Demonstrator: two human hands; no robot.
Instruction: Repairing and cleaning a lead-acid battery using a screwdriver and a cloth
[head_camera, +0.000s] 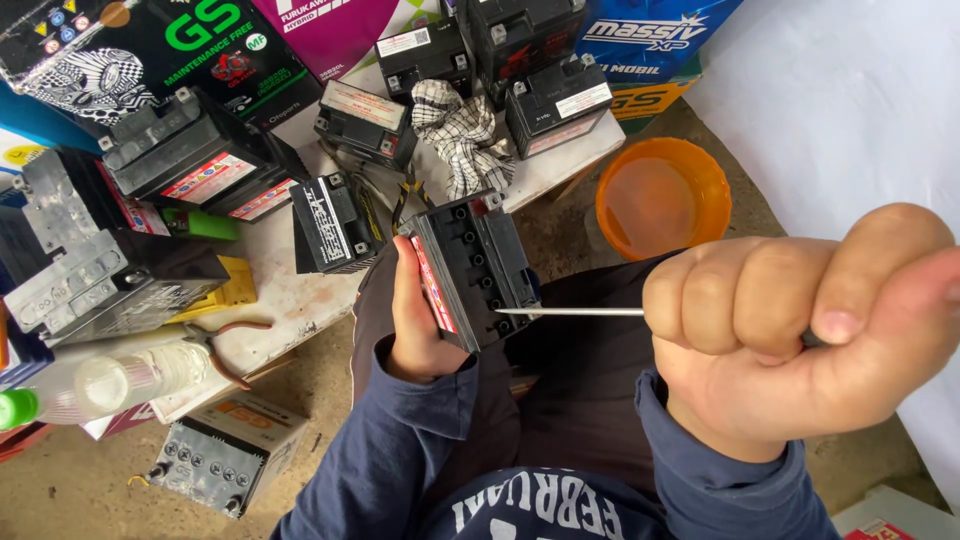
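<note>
Battery (470, 265), small and black with a red-edged side, is held tilted over the person's lap, its top face with a row of round cell holes turned up. Left hand (415, 310) wraps its lower side, fingers closed around the case. Right hand (800, 320) is a closed fist gripping a thin metal rod (570, 312), whose tip sits at the lowest hole of the row. Judged step: probing or prying at the cell openings; the next move would call for a steady battery and a fine, level push, since the tip could slip off the rim.

Just beyond the battery stands a low white board (290, 300) carrying several more black batteries, a checked rag (460, 135) and pliers (225, 345). An orange bowl (662, 197) stands on the floor near the right knee. Nothing lies between rod and battery.
</note>
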